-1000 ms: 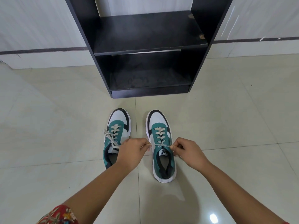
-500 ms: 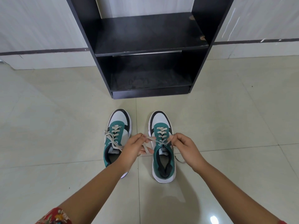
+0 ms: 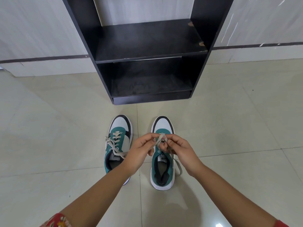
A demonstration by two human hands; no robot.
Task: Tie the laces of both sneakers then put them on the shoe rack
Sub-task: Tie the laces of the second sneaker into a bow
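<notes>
Two teal, white and black sneakers stand side by side on the tiled floor, toes toward the rack. Over the right sneaker (image 3: 161,171) my left hand (image 3: 139,153) and my right hand (image 3: 178,148) meet, each pinching a strand of its pale lace (image 3: 161,138), looped between the fingertips. One loose lace end trails down the shoe's right side. The left sneaker (image 3: 117,145) has its laces lying loose and untied across the tongue; my left forearm covers its heel. The black shoe rack (image 3: 147,51) stands just beyond the shoes with two bare shelves.
The rack backs onto a white wall with a dark stripe (image 3: 41,58) low down. Pale glossy floor tiles (image 3: 229,128) spread on both sides of the shoes. A red patterned sleeve (image 3: 55,221) shows at the bottom left.
My hands had pulled the lace ends apart sideways over the right sneaker; since then they came together above its tongue and lifted the lace into a loop.
</notes>
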